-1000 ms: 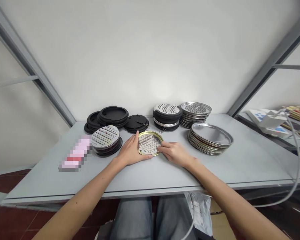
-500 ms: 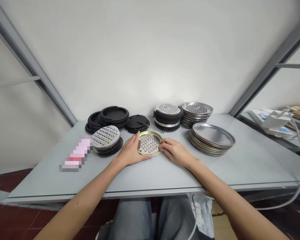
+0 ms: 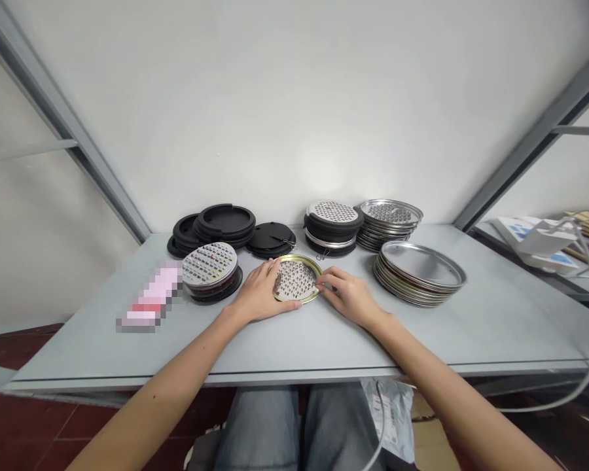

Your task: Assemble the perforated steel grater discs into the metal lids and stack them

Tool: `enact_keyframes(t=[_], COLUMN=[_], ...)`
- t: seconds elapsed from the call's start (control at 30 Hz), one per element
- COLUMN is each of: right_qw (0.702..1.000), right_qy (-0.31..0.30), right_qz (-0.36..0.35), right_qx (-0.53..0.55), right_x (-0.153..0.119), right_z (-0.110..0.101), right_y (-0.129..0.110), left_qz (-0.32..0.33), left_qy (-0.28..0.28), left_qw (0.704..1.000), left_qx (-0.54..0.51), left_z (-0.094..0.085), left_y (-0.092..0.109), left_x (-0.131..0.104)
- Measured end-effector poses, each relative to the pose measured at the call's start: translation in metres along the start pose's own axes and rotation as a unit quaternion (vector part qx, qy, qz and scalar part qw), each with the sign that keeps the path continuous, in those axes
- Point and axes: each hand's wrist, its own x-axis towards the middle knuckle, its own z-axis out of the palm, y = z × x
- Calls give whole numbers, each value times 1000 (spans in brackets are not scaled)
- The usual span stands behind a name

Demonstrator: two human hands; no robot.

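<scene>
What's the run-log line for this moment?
left hand: around left side of gold-rimmed grater disc | right hand: at disc's right rim | farther right: metal disc stack

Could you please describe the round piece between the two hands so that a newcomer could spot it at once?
On the grey table, find the left hand and right hand. Between them lies a round metal disc with a dotted face. Its gold-coloured rim sets it apart from the black discs beyond and the plain silver plate topping the stack to its right.
</scene>
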Motion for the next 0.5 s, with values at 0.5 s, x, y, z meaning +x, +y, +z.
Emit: enact_keyframes(t=[0.5], right_qw=[998], right_qy=[-24], right_qz=[-57], right_qx=[1], right_x=[0], right_z=[7], right_y=[3], left_qz=[-15], left_qy=[-11], left_qw=[1000], left_qx=[-4], left_z=[-1], left_y=[0], left_x=[-1])
